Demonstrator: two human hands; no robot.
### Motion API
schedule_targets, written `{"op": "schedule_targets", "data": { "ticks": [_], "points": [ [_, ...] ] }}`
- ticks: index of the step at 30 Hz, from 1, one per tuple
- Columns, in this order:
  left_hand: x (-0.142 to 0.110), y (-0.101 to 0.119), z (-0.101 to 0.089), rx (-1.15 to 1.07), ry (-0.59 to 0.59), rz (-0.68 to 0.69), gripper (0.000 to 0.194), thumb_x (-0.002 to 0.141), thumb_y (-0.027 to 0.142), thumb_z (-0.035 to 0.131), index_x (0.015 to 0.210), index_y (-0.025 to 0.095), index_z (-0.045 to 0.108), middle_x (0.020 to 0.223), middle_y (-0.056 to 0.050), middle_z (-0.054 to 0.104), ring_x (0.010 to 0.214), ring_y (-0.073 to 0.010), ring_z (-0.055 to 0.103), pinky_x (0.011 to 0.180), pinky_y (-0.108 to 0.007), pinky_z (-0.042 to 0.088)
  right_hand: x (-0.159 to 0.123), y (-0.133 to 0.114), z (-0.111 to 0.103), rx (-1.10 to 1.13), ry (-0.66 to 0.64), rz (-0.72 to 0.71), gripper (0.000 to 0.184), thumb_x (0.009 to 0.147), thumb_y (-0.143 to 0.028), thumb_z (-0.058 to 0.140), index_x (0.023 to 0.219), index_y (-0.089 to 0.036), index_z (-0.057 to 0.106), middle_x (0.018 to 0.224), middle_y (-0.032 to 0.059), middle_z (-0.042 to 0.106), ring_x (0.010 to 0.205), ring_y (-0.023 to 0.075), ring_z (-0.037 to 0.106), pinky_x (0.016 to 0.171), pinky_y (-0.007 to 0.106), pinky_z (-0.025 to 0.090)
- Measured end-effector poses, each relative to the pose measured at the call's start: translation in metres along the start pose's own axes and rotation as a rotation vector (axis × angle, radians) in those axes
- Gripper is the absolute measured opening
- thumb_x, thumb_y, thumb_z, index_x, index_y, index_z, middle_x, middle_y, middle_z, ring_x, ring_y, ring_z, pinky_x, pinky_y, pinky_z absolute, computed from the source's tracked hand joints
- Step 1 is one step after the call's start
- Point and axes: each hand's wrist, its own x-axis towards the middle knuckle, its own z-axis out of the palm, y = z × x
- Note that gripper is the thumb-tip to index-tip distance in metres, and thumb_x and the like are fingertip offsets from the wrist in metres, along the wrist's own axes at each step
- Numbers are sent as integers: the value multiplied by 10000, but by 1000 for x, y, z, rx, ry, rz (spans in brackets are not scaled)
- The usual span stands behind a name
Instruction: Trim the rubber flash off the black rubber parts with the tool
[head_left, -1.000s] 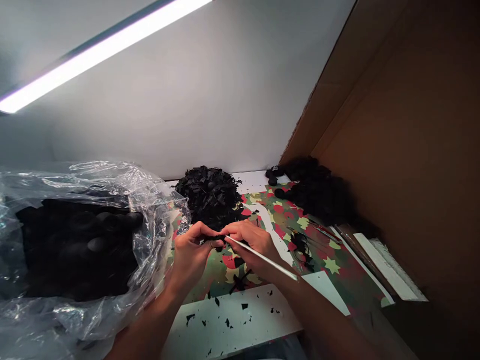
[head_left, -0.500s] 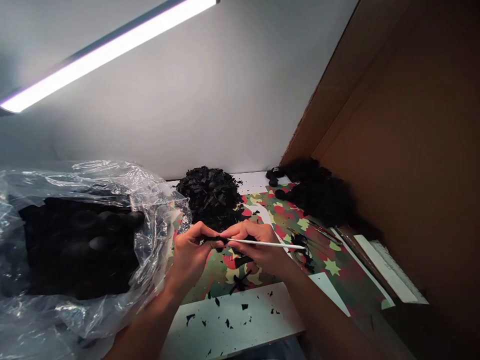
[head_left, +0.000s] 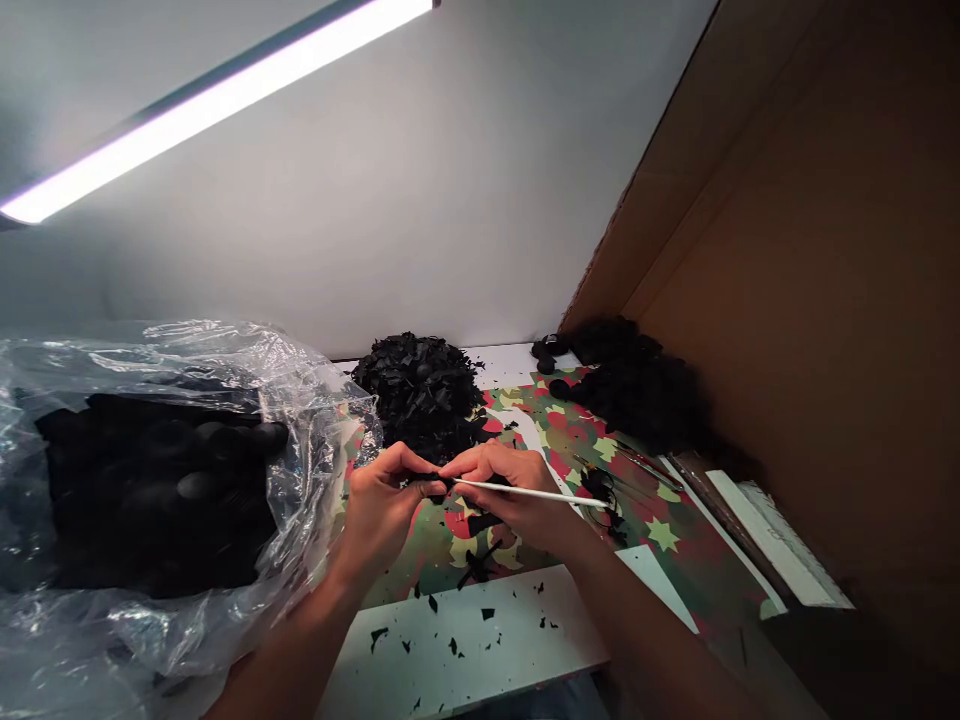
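Note:
Between its thumb and fingertips, my left hand pinches a small black piece, mostly covered by the fingers. My right hand is closed on a thin white stick that slants out to the right. The stick's inner tip meets the black piece where both sets of fingertips come together; what kind of tip it has is hidden. Beneath the hands, dark scraps and a thin black strip lie on the patterned sheet.
A heap of black shreds stands behind my hands. Clear plastic with black rounded pieces lies left. Black fluffy material sits by the cardboard wall. Thin tools lie right; black flecks dot the white board.
The outer end of the white stick has dipped slightly. Both hands keep nearly the same place and grip.

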Motion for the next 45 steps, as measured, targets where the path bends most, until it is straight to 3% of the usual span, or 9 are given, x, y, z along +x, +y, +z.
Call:
{"op": "schedule_targets", "data": {
  "ticks": [6,20,28,30,32,34,37,40,45],
  "points": [
    [-2,1,1,-24,-9,16,127,661,163,831,679,184,708,661,7,719,623,-149,677,614,-237,546,-1,4,8,-77,66,-116,172,981,-330,603,876,-234,698,993,13,769,872,179,687,807,335,503],
    [-1,0,0,-11,22,66,150,654,146,843,695,186,704,694,-3,742,649,-170,702,622,-261,583,0,16,32,-343,273,-367,147,1017,-185,492,1036,-220,633,1017,76,758,974,216,698,870,377,476],
    [0,-2,-3,-83,-7,119,187,694,149,851,772,193,686,875,-26,783,843,-200,746,743,-287,619,8,23,10,-43,305,-20,134,919,-216,561,787,-219,538,1071,66,691,1053,231,636,908,380,473],
    [0,-3,-2,-87,-5,154,202,690,130,851,790,196,689,895,-25,781,908,-208,744,787,-289,618,7,24,13,116,252,56,111,966,-271,492,902,-219,566,849,19,648,831,184,620,773,322,478],
    [0,-5,-2,-80,2,176,210,688,118,849,800,199,691,897,-22,776,947,-214,738,810,-292,616,7,24,18,227,162,153,247,1023,-380,425,939,-212,585,657,-42,503,604,132,476,603,260,396],
    [0,-7,0,-72,6,181,213,688,115,845,808,202,692,904,-23,774,953,-221,737,809,-302,617,7,23,24,285,75,212,362,1014,-497,456,866,-196,592,623,-59,409,556,107,356,535,243,301],
    [-1,-9,1,-28,7,190,201,702,134,841,822,208,698,941,-32,775,951,-222,731,829,-318,608,7,18,31,370,27,255,389,945,-530,590,770,-182,577,626,-63,385,559,92,309,518,241,248],
    [-1,-8,2,71,-29,205,277,738,199,835,992,235,732,1051,-53,757,1013,-229,707,882,-340,585,7,14,33,365,109,269,363,934,-482,617,730,-183,589,599,-62,386,550,93,317,511,243,251],
    [-1,-3,2,83,-7,237,205,762,273,826,959,240,781,1058,-71,708,1017,-229,668,855,-316,570,3,7,31,145,208,125,279,927,-427,627,809,-192,720,670,2,595,606,134,482,556,265,369]
  ]
}}
